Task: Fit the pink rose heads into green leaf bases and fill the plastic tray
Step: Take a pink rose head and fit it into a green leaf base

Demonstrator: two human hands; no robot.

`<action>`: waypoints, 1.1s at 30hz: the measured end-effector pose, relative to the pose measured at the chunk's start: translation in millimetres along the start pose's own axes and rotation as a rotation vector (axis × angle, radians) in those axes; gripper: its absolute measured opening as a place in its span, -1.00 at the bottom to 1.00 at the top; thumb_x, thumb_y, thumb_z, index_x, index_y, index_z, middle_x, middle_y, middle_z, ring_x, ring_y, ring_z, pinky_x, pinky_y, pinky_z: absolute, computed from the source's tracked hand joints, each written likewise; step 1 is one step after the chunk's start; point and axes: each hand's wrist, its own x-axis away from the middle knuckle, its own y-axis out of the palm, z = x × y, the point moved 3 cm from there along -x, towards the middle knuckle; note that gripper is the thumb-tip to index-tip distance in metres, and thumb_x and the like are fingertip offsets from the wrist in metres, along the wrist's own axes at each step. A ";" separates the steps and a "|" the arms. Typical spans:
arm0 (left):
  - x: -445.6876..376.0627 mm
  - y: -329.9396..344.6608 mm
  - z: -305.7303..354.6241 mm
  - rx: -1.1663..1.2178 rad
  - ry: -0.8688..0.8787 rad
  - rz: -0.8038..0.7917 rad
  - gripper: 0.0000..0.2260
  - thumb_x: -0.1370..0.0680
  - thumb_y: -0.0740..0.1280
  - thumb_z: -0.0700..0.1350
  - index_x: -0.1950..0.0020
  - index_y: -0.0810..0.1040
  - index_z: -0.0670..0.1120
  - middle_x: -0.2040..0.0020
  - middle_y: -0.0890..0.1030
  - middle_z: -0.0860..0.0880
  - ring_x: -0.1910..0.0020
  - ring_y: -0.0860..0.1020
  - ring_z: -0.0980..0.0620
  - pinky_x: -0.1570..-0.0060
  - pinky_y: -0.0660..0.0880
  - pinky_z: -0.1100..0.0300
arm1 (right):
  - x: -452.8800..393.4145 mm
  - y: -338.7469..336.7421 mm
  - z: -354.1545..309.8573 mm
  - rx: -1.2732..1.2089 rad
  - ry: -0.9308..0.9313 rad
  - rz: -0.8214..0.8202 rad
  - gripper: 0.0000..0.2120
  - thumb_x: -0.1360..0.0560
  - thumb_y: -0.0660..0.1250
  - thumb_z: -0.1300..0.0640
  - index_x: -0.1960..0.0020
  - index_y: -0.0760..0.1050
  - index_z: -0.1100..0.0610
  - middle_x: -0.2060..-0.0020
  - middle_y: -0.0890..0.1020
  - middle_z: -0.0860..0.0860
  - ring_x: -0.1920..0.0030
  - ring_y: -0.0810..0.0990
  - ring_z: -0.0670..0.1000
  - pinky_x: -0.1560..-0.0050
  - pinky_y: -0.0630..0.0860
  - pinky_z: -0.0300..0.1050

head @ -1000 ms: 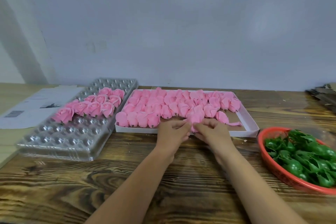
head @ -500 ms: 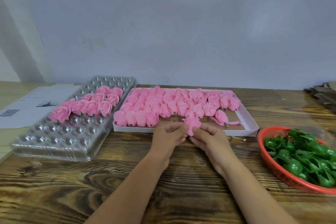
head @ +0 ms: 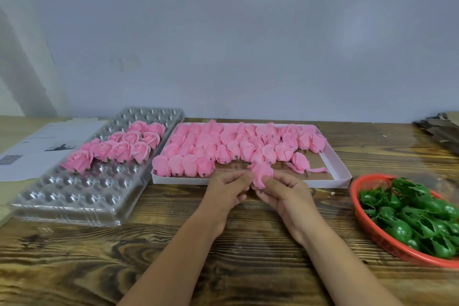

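Note:
Both my hands hold one pink rose head (head: 261, 174) just in front of the white box (head: 344, 176). My left hand (head: 227, 190) pinches its left side and my right hand (head: 285, 194) grips it from the right and below. The white box is packed with several loose pink rose heads (head: 231, 146). At the left lies the clear plastic tray (head: 74, 196), and several finished roses (head: 119, 148) sit in its far rows. A red basket (head: 372, 231) at the right holds several green leaf bases (head: 409, 213).
White printed papers (head: 47, 141) lie at the far left beside the tray. A dark stack of cardboard (head: 439, 129) sits at the far right edge. The brown wooden table (head: 149, 251) runs up to a plain grey wall.
Both hands have drawn the rose head out of the box and toward me, a little lower over the table. Nothing else has moved.

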 end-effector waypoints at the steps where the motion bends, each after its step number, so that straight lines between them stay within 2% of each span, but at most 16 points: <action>1: 0.6 0.4 1.4 0.009 -0.011 -0.018 -0.91 -0.48 0.51 -0.01 0.09 0.78 0.01 0.26 0.64 0.07 0.23 0.55 0.18 0.16 0.55 0.32 | -0.3 -0.3 -0.3 -0.011 -0.001 -0.003 -0.85 -0.48 0.40 0.30 0.00 0.71 0.20 0.02 0.71 0.23 0.02 0.71 0.08 0.07 0.63 -0.21; 3: 1.3 1.8 1.7 0.021 -0.018 -0.075 -0.77 -0.38 0.55 0.10 0.02 0.77 0.06 0.14 0.70 0.08 0.15 0.60 0.18 0.09 0.56 0.27 | -0.4 0.7 -0.9 -0.036 -0.002 -0.020 -0.83 -0.43 0.43 0.25 0.00 0.71 0.21 0.02 0.71 0.23 0.01 0.71 0.09 0.05 0.63 -0.20; 5: 3.4 4.9 1.4 -0.014 -0.001 -0.140 -0.63 -0.37 0.57 0.21 -0.10 0.73 0.08 -0.06 0.73 0.04 -0.02 0.65 0.14 -0.09 0.56 0.19 | 0.7 2.5 -1.3 -0.041 0.003 -0.066 -0.79 -0.40 0.45 0.21 -0.02 0.70 0.20 0.00 0.71 0.22 -0.01 0.70 0.09 0.03 0.62 -0.19; 7: 6.5 9.4 2.1 -0.051 0.022 -0.209 -0.47 -0.37 0.56 0.25 -0.23 0.66 0.01 -0.18 0.70 -0.03 -0.19 0.65 0.04 -0.23 0.55 0.13 | 3.2 6.1 -1.6 -0.003 0.005 -0.143 -0.73 -0.39 0.47 0.18 -0.08 0.69 0.21 -0.06 0.70 0.21 -0.09 0.68 0.12 -0.04 0.62 -0.15; 9: 10.2 14.2 2.9 -0.091 0.038 -0.282 -0.39 -0.38 0.56 0.24 -0.29 0.62 -0.09 -0.22 0.68 -0.12 -0.26 0.62 -0.06 -0.29 0.54 0.03 | 5.5 9.3 -0.3 0.053 0.013 -0.206 -0.68 -0.39 0.49 0.15 -0.12 0.67 0.21 -0.10 0.68 0.22 -0.16 0.66 0.15 -0.16 0.61 -0.07; 14: 11.4 12.3 1.9 -0.067 -0.004 -0.298 -0.61 -0.41 0.56 0.12 -0.17 0.70 -0.02 -0.19 0.69 -0.14 -0.25 0.63 -0.08 -0.26 0.56 0.03 | 9.7 13.4 0.2 0.146 -0.002 -0.306 -0.67 -0.40 0.49 0.18 -0.15 0.65 0.24 -0.08 0.67 0.28 -0.15 0.64 0.21 -0.24 0.56 0.07; 18: 13.2 13.7 2.8 -0.034 0.020 -0.270 -0.72 -0.41 0.55 0.11 -0.10 0.72 0.12 -0.10 0.72 -0.04 -0.17 0.66 0.01 -0.09 0.59 0.16 | 10.6 12.7 -2.8 0.178 -0.012 -0.331 -0.68 -0.41 0.47 0.21 -0.16 0.65 0.21 -0.09 0.66 0.28 -0.13 0.65 0.18 -0.24 0.56 0.04; 21: 11.4 13.5 2.7 0.001 0.041 -0.217 -0.75 -0.48 0.50 0.09 -0.10 0.72 0.03 -0.06 0.72 -0.08 -0.13 0.68 -0.02 -0.04 0.59 0.16 | 11.5 14.6 0.6 0.097 0.018 -0.354 -0.67 -0.43 0.44 0.24 -0.20 0.64 0.19 -0.13 0.66 0.24 -0.19 0.63 0.17 -0.26 0.55 -0.01; 24: 8.7 9.9 2.8 0.032 0.059 -0.141 -0.74 -0.52 0.45 0.06 -0.12 0.72 -0.04 -0.04 0.72 -0.11 -0.11 0.68 -0.05 -0.03 0.60 0.14 | 12.0 16.4 4.6 0.065 0.024 -0.373 -0.67 -0.47 0.40 0.37 -0.23 0.60 0.25 -0.13 0.65 0.28 -0.21 0.61 0.21 -0.27 0.54 0.01; 26: 6.4 7.7 2.9 0.072 0.068 -0.099 -0.72 -0.52 0.44 0.05 -0.13 0.71 -0.08 -0.05 0.72 -0.14 -0.08 0.69 -0.07 -0.03 0.60 0.11 | 10.9 17.4 6.6 0.086 -0.019 -0.335 -0.62 -0.47 0.41 0.42 -0.27 0.54 0.26 -0.13 0.65 0.28 -0.21 0.62 0.24 -0.29 0.51 0.08; 28: 5.3 7.2 3.4 0.133 0.069 -0.069 -0.67 -0.54 0.45 0.03 -0.18 0.67 -0.16 -0.06 0.70 -0.20 -0.02 0.69 -0.10 0.00 0.62 0.11 | 9.8 18.8 7.4 0.185 -0.098 -0.221 -0.61 -0.40 0.49 0.37 -0.21 0.55 0.23 -0.04 0.70 0.21 -0.11 0.67 0.17 -0.21 0.56 0.06; 30: 5.0 8.7 2.9 0.205 0.049 -0.044 -0.59 -0.50 0.47 0.05 -0.20 0.65 -0.20 -0.04 0.70 -0.20 0.02 0.69 -0.09 0.05 0.63 0.15 | 9.9 20.2 8.5 0.374 -0.207 -0.101 -0.66 -0.35 0.55 0.34 -0.08 0.59 0.16 0.09 0.73 0.07 0.07 0.70 0.03 -0.02 0.61 -0.14; 33: 3.9 12.6 -1.0 0.302 0.013 -0.045 -0.55 -0.46 0.44 0.10 -0.17 0.65 -0.22 -0.09 0.72 -0.11 -0.03 0.70 -0.02 0.04 0.63 0.18 | 12.1 20.2 13.5 0.709 -0.371 0.032 -0.76 -0.38 0.55 0.23 0.07 0.61 -0.05 0.21 0.70 -0.14 0.21 0.65 -0.14 0.15 0.53 -0.37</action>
